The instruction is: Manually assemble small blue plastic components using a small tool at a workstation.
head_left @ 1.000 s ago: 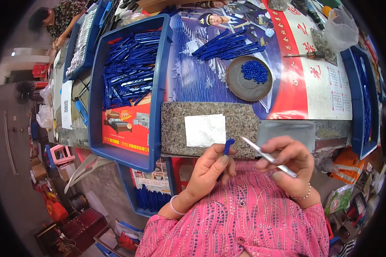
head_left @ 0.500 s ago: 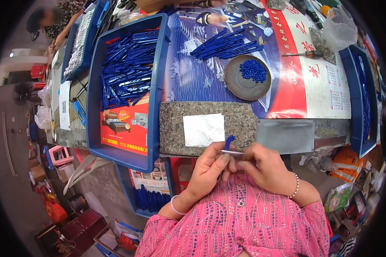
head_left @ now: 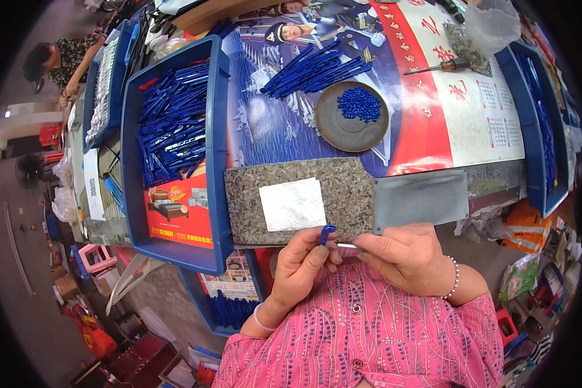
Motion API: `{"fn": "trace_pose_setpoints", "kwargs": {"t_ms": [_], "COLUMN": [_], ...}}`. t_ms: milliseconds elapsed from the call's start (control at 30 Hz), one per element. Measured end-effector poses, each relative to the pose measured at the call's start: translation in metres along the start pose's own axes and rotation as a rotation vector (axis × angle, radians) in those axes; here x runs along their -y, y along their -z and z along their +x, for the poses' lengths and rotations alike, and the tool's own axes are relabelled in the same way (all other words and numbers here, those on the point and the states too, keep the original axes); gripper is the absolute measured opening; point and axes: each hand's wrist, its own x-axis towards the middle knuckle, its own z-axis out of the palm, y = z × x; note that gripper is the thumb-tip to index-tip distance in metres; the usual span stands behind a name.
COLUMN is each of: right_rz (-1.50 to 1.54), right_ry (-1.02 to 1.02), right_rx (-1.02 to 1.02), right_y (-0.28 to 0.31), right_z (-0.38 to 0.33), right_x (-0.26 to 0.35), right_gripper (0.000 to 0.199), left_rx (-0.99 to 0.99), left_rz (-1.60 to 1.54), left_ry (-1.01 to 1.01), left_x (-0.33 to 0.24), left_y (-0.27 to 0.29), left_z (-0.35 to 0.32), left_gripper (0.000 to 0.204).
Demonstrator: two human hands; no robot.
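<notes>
My left hand (head_left: 301,265) is closed, pinching a small blue plastic piece (head_left: 328,231) with a rounded end between thumb and fingertips. A thin, silvery strip-like tool (head_left: 347,245) pokes out of my closed right hand (head_left: 410,258). Its tip is close to the left fingers; whether it touches the blue piece I cannot tell. Both hands hover at the near edge of a speckled stone slab (head_left: 239,200), on which a white paper square (head_left: 294,205) lies. Beyond the slab, a round dish (head_left: 330,129) holds a heap of small blue beads (head_left: 360,103).
A deep blue tray (head_left: 218,149) of long blue strips (head_left: 174,110) stands left. More blue strips (head_left: 317,70) lie loose behind the dish. A screwdriver (head_left: 446,64) rests at far right, near another blue tray (head_left: 530,123). Another person (head_left: 64,61) is at far left.
The surroundings have shifted left in the picture. The blue piece has turned in my left fingers, and the silvery tool now points in from the right instead of crossing below it.
</notes>
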Motion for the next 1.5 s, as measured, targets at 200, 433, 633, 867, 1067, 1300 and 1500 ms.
{"fn": "trace_pose_setpoints", "kwargs": {"t_ms": [200, 433, 633, 867, 1067, 1300, 1500], "right_rz": [-0.049, -0.102, -0.206, -0.19, -0.182, -0.215, -0.267], "right_ry": [0.003, -0.008, -0.035, -0.018, -0.006, -0.034, -0.014], "right_rx": [0.002, -0.03, 0.009, -0.013, -0.006, 0.093, 0.191], "right_y": [0.0, -0.005, -0.006, -0.008, -0.006, 0.002, 0.012], "right_z": [0.001, 0.002, 0.004, 0.004, 0.004, 0.003, 0.006], "right_x": [-0.002, -0.005, -0.003, -0.005, -0.007, -0.006, -0.008], "right_gripper": [0.031, 0.03, 0.025, 0.027, 0.028, 0.027, 0.026], "left_rx": [0.098, 0.103, 0.076, -0.016, 0.001, 0.011, 0.027], "left_rz": [-0.144, -0.334, -0.246, 0.073, 0.144, 0.179, 0.282], "left_ry": [0.12, 0.254, 0.231, 0.167, 0.131, 0.123, 0.159], "left_x": [-0.005, -0.009, -0.009, -0.008, -0.009, -0.007, -0.006], "left_y": [0.001, -0.001, -0.003, -0.008, -0.006, -0.005, -0.004], "left_z": [0.003, 0.007, 0.007, 0.005, 0.005, 0.004, 0.004], "left_gripper": [0.027, 0.026, 0.025, 0.025, 0.024, 0.026, 0.027]}}
